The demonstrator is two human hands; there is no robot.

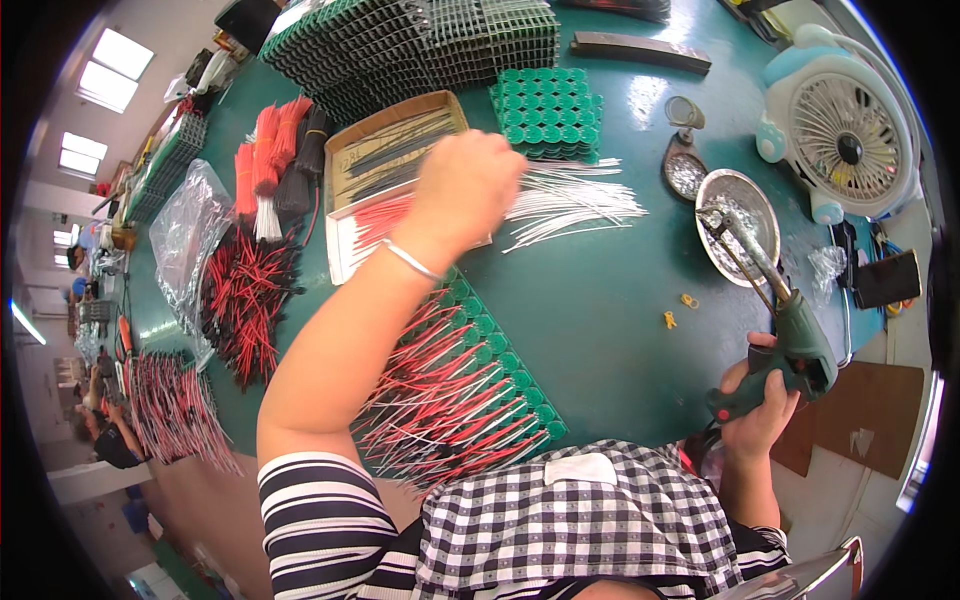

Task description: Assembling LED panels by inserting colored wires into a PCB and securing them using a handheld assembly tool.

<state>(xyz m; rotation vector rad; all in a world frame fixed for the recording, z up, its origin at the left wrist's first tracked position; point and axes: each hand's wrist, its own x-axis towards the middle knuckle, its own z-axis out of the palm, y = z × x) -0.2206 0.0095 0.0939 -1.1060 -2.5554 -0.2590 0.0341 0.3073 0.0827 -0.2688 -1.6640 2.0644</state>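
My left hand [468, 188] is closed with the fingertips bunched, above the near end of the loose white wires [580, 200]; anything inside the fingers is hidden. My right hand [765, 410] grips a green soldering gun [803, 350] at the right table edge. Its long metal nose reaches over an oval metal bowl [770, 232] of small silvery bits. Under my left forearm lies a long green strip of round holders [500, 350], with many red, white and black wires [440, 400] fanned out from it toward me. A shallow carton [338, 240] beside my left wrist holds red and black wires.
Green grid racks [400, 50] are stacked at the back, near a stack of green round-holed plates [545, 110]. A small fan [845, 135] stands at the right. Wire bundles [270, 150], a plastic bag [190, 235] and a red-black wire heap [245, 300] lie left. Yellow bits [670, 320] lie near the bowl.
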